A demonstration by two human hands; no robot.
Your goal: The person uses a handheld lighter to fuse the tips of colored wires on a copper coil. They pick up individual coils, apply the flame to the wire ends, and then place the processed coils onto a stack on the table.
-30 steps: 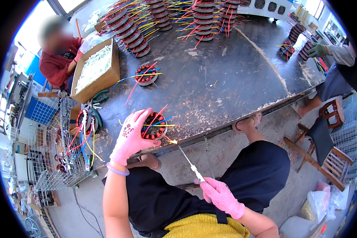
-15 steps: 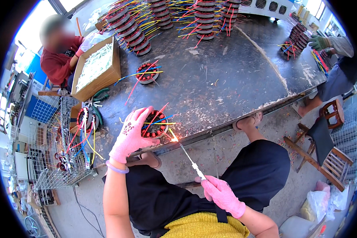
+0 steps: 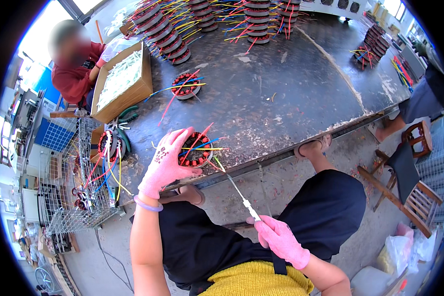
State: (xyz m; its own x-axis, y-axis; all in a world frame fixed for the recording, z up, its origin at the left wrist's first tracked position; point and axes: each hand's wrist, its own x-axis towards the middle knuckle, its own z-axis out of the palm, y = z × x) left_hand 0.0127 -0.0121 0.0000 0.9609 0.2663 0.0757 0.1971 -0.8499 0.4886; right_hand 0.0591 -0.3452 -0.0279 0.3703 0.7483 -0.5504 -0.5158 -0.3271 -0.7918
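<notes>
A round motor stator (image 3: 202,157) with red windings lies near the table's front edge, with red, blue and yellow wires crossing over it. My left hand (image 3: 168,160), in a pink glove, curls round its left side, thumb low and fingers over the top. In its pink glove, my right hand (image 3: 282,240) grips a slim torch-like tool (image 3: 251,209) with a white section and a long thin metal shaft. The tool's tip shows yellow-green beside the stator's lower right, near a wire end. I cannot tell whether it touches the wire.
Another stator (image 3: 186,87) lies farther back on the dark table (image 3: 261,98). Tall stacks of stators (image 3: 258,22) stand behind. On the left are pliers (image 3: 125,118), a cardboard box of white strips (image 3: 143,84) and a wire basket (image 3: 79,209). Two people sit at the table's sides.
The orange glow at the tool's tip has gone, leaving a yellow-green tip. The view has shifted slightly. The right-hand person's gloved hand has moved away from the stator stack there.
</notes>
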